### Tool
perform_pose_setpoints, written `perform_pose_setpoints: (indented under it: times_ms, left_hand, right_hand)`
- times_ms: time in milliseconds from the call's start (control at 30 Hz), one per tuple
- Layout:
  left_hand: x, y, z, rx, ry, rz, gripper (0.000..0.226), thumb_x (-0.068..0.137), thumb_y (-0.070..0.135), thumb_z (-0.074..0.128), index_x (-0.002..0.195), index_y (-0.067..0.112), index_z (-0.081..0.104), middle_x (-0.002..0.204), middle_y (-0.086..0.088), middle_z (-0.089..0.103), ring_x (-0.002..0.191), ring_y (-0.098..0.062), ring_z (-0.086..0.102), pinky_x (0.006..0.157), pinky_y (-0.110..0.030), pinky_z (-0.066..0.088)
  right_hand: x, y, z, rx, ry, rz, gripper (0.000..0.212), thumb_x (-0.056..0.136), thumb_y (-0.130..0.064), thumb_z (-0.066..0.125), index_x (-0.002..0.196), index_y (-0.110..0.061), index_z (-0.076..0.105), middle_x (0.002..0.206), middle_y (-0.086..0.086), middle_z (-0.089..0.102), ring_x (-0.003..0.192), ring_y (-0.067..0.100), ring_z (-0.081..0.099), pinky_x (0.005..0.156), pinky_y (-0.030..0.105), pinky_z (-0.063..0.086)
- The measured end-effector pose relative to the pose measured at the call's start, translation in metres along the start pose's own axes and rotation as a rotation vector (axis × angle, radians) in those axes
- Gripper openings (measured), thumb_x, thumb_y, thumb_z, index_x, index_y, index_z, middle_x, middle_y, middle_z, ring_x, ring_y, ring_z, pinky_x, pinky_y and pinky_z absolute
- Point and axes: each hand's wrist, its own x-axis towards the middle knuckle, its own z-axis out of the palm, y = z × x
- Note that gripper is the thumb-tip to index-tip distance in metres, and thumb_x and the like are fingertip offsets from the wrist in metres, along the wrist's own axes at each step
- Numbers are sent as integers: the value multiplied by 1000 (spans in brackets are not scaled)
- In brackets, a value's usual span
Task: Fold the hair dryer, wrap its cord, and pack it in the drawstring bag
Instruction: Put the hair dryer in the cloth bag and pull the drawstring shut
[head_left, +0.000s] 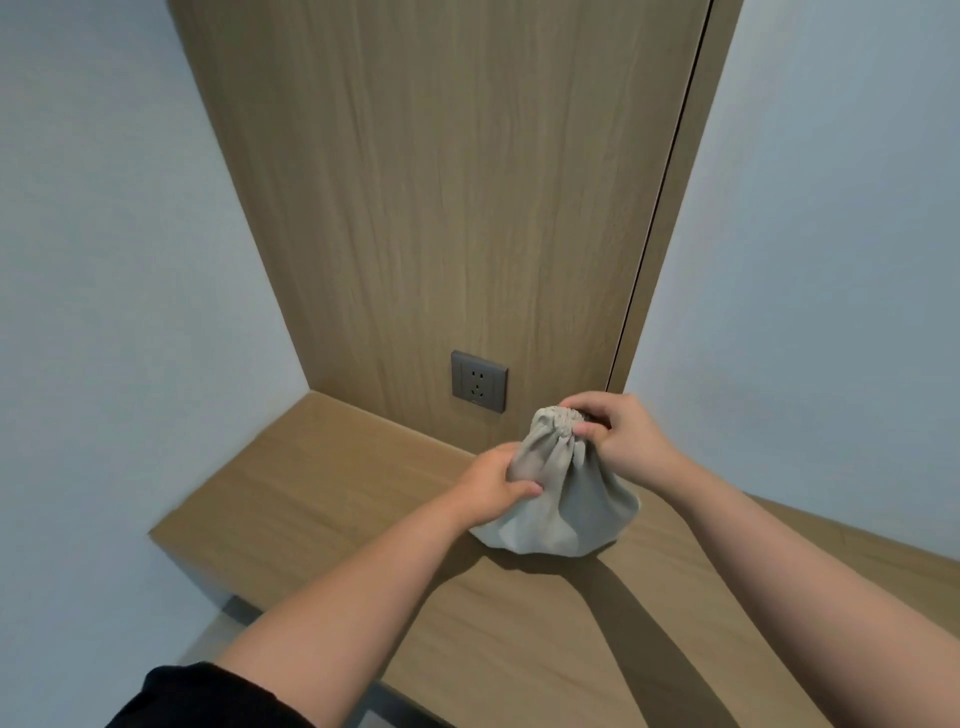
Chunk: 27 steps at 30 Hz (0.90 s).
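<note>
Drawstring bag sits bulging on the wooden shelf, mouth gathered. Left hand grips its side; right hand pinches the neck. Hold the body firmly, cinching evenly; dryer hidden inside, presumably.

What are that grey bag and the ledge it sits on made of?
The bag looks like soft, matte woven cloth, perhaps cotton or linen: it gathers into fine pleats at the neck. The ledge looks like wood-grain laminate or veneer, smooth and matte: streaked grain shows.
</note>
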Motion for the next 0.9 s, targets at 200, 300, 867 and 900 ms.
perform_pose_setpoints:
  times_ms: [200, 300, 867, 900]
  left_hand:
    - [-9, -14, -33, 4, 140, -35, 17, 91, 12, 59, 107, 10, 63, 102, 2, 65, 89, -11, 56, 68, -18, 40]
    - [-14, -30, -58, 81, 266, -78, 10, 89, 14, 62, 89, 4, 61, 91, -11, 66, 83, -23, 57, 72, -32, 40]
    - [-38, -142, -109, 777, 272, -180, 46, 90, 24, 55, 136, 19, 48, 141, -3, 50, 135, -25, 36, 110, -41, 31]
    - [-34, -143, -99, 791, 190, -184, 46, 92, 27, 52, 137, 19, 47, 142, -3, 49, 133, -25, 37, 109, -41, 32]
  right_hand:
    - [17, -2, 8, 108, -9, 80, 26, 88, -16, 63, 114, -16, 66, 106, -6, 66, 97, 5, 59, 85, 22, 44]
    - [32, -6, 23, 95, -174, 140, 39, 86, -30, 66, 124, -21, 58, 116, -8, 60, 107, 10, 54, 90, 28, 45]
    - [132, 0, 193, 78, -223, 102, 20, 83, -3, 65, 100, -12, 71, 99, 2, 69, 100, 22, 62, 86, 33, 49]
    - [130, 11, 194, 54, -234, 116, 21, 82, -1, 64, 99, -12, 71, 98, 2, 69, 100, 22, 62, 86, 33, 48]
